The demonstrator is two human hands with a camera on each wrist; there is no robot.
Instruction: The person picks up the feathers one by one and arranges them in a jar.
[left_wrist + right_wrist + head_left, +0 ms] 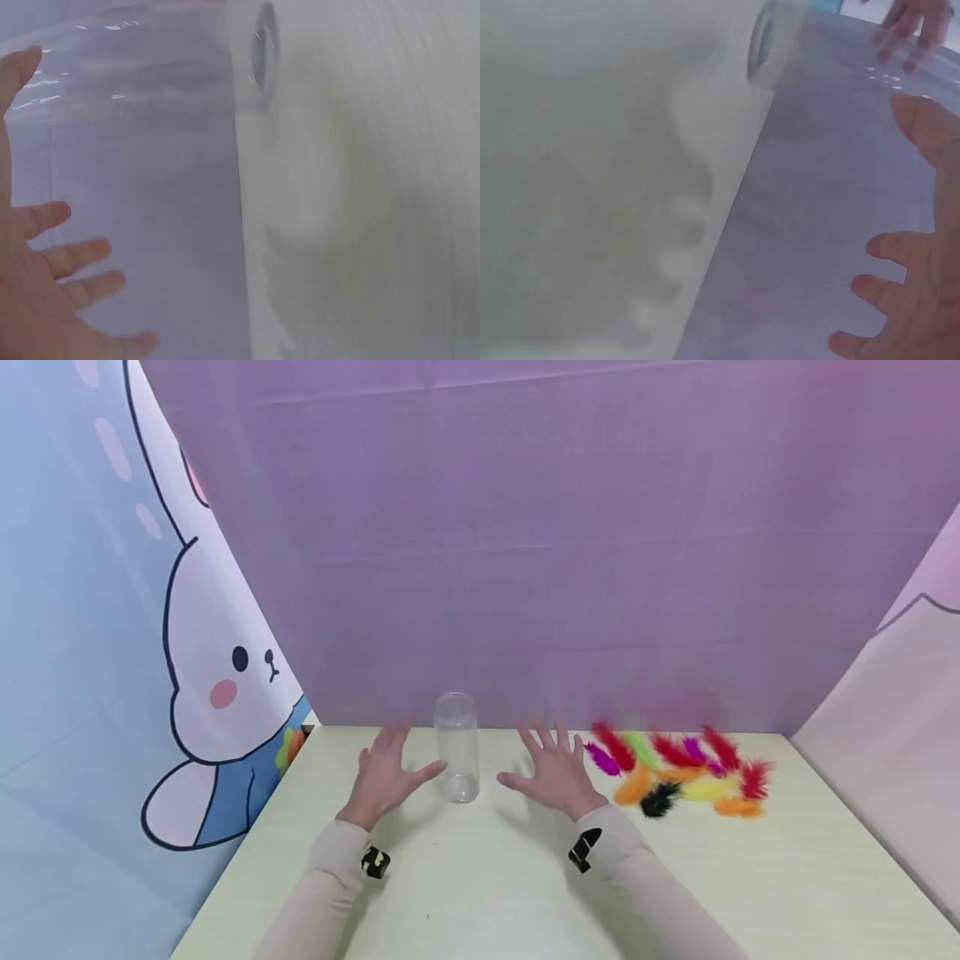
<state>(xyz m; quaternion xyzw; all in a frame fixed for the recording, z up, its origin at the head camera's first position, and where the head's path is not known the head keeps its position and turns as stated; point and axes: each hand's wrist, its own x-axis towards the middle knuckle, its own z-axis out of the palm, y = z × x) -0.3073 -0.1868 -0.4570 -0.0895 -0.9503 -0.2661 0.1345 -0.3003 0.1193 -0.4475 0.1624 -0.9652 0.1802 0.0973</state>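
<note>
A clear, tall cylindrical container (459,747) stands upright near the back of the table, its see-through wall showing nothing inside. To its left my left hand (386,777) has its fingers spread, the thumb tip right at the container's side in the head view. My right hand (553,774), on the other side, also spreads its fingers and holds nothing; a gap shows between its thumb and the container. The left wrist view shows the container (150,67) lying across the top of the picture beyond the left thumb. In the right wrist view, the container's base (769,45) appears near the top.
Several bright feathers (701,789), red, orange, yellow, green, purple and black, lie in a loose group at the back right of the pale table (480,893). A purple cloth (562,543) hangs behind the table's back edge. A rabbit-print cloth (225,627) hangs at the left.
</note>
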